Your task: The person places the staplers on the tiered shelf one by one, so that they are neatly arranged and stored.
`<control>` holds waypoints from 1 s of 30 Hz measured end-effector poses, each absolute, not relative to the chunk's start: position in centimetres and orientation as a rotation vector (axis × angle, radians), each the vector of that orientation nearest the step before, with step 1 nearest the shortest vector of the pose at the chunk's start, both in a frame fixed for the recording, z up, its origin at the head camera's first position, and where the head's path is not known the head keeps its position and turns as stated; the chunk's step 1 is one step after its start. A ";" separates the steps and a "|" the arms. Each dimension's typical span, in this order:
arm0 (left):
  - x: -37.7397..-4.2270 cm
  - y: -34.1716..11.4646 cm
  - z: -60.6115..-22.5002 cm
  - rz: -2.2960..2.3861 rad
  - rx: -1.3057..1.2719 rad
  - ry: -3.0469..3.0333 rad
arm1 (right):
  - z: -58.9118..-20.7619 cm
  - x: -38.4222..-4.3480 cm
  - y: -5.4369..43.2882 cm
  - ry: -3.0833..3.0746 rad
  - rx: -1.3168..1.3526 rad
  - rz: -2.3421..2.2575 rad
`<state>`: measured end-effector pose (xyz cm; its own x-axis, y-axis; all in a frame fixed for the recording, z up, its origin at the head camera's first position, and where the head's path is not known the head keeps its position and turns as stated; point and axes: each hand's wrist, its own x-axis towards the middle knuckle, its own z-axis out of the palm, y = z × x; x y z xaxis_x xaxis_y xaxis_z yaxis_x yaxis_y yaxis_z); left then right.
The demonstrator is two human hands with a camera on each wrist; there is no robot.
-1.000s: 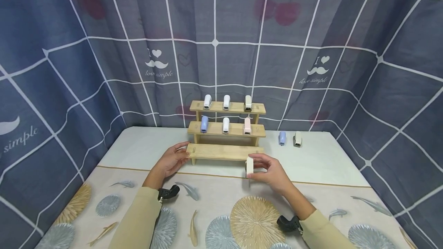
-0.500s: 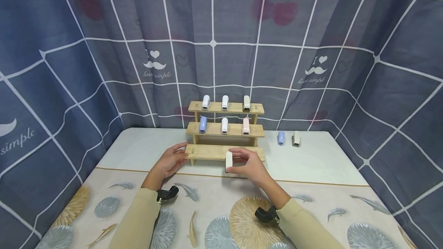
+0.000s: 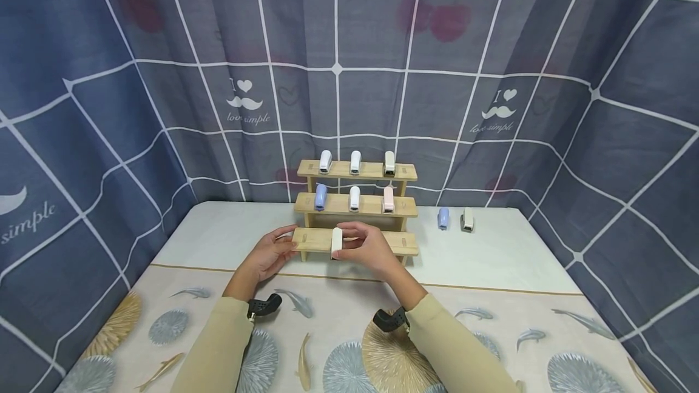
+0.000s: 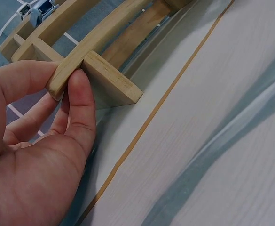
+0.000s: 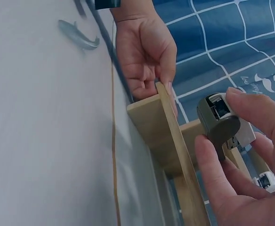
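Observation:
My right hand (image 3: 368, 250) holds a small white stapler with a dark grey base (image 3: 336, 240) between thumb and fingers. It is just over the front edge of the lowest tier of a three-tier wooden stand (image 3: 394, 242); in the right wrist view the stapler (image 5: 218, 118) is beside that board. My left hand (image 3: 271, 253) pinches the left end of the lowest board, thumb and fingers on either side of the wood (image 4: 104, 37). On the middle tier are a blue stapler (image 3: 320, 197), a white one (image 3: 354, 198) and a pink one (image 3: 388, 199).
The top tier bears two white staplers (image 3: 325, 162) and a cream one (image 3: 389, 163). Right of the stand, a blue stapler (image 3: 443, 218) and a cream one (image 3: 466, 219) lie on the white table (image 3: 502, 253). A dark checked curtain (image 3: 306, 102) hangs behind.
My right hand has carried the white stapler leftward along the lowest tier, from its right end to near its middle, and slightly up. My left hand has stayed at the board's left end.

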<state>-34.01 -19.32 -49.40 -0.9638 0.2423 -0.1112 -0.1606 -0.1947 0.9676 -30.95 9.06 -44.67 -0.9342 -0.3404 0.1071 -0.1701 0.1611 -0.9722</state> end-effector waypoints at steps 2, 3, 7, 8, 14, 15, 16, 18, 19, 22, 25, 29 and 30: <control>-34.0 -19.3 -49.4 2.245 0.096 1.805 | -44.7 -31.4 8.7 2.292 -0.507 -1.878; -34.0 -19.3 -49.4 2.245 0.099 1.806 | -44.7 -31.6 8.4 2.291 -0.506 -1.879; -33.9 -19.3 -49.3 2.245 0.109 1.809 | -44.7 -32.3 7.6 2.244 -0.502 -1.917; -33.9 -19.3 -49.4 2.244 0.109 1.809 | -44.7 -32.4 7.4 2.233 -0.501 -1.924; -34.0 -19.3 -49.5 2.245 0.104 1.803 | -44.4 -33.1 5.8 2.301 -0.506 -1.894; -34.0 -19.3 -49.4 2.243 0.100 1.805 | -44.4 -33.3 5.5 2.331 -0.513 -1.876; -34.0 -19.2 -49.4 2.240 0.089 1.811 | -44.4 -33.4 5.4 2.359 -0.515 -1.857; -34.0 -19.1 -49.4 2.235 0.073 1.816 | -44.5 -33.8 5.1 2.405 -0.526 -1.827; -34.1 -19.1 -49.4 2.231 0.072 1.816 | -44.6 -34.0 4.9 2.421 -0.529 -1.814; -34.1 -19.1 -49.4 2.225 0.061 1.816 | -44.9 -34.3 4.7 2.469 -0.537 -1.780; -34.1 -19.1 -49.4 2.224 0.071 1.814 | -45.0 -34.5 4.6 2.495 -0.549 -1.757; -34.1 -19.2 -49.4 2.232 0.083 1.809 | -45.0 -34.5 4.6 2.491 -0.566 -1.745; -34.1 -19.2 -49.4 2.231 0.087 1.806 | -45.0 -34.5 4.6 2.487 -0.567 -1.742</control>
<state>-34.05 -19.23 -49.40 -0.9621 0.2443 -0.1209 -0.1691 -0.1872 0.9676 -34.53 4.61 -45.03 -0.9313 -0.3250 0.1646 -0.2658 0.2970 -0.9171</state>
